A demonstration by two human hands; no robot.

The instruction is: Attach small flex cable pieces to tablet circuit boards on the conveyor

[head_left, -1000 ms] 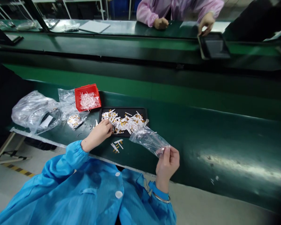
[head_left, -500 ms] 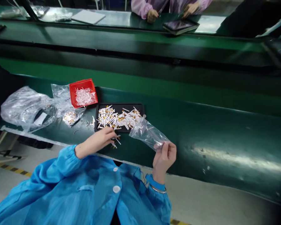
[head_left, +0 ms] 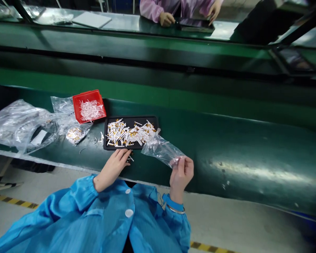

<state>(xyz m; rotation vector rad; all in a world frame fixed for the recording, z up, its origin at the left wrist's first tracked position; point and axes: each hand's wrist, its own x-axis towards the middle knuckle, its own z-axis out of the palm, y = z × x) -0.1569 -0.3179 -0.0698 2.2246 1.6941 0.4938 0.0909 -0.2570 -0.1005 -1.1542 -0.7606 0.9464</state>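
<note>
My left hand rests on the green belt at the front edge of a black tray, its fingertips beside a few loose strips. It holds nothing I can see. The tray carries a heap of white strips with gold parts. My right hand pinches the gathered end of a clear plastic bag, whose mouth lies against the tray's right corner. Blue sleeves cover both my arms.
A red tray of white strips stands behind the black tray. Crumpled clear bags lie to the left, with a small bag of gold-and-white strips. Across the belt, a person in pink has a hand near a dark tablet.
My left hand has moved from the tray's front part down to its front edge, over the loose strips. The far person's tablet now lies flat on the bench. The whole view has shifted left.
</note>
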